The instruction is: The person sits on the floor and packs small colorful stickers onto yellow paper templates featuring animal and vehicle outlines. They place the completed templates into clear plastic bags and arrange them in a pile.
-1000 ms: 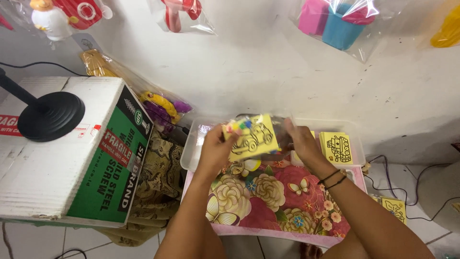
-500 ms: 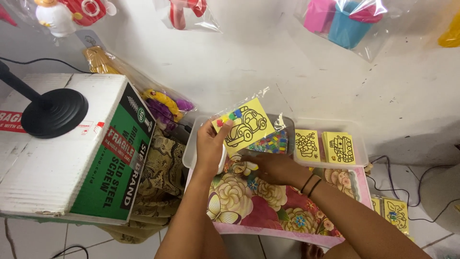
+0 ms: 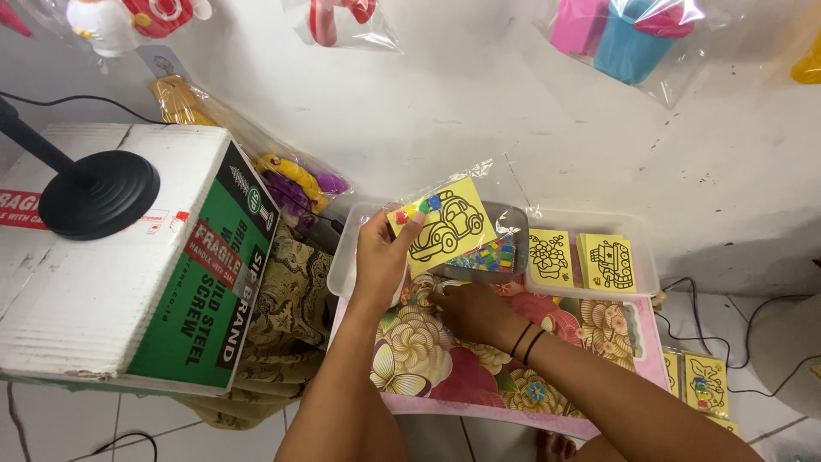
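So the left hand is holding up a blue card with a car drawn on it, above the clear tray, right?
Not quite: the card is yellow, not blue. The head view shows the left hand holding it up, car outline and all, above the clear tray.

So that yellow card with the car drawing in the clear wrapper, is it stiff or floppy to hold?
Probably fairly stiff and light: the yellow card stays flat though the left hand pinches only one corner. Its clear wrapper looks glossy and crinkled, so it may feel slippery.
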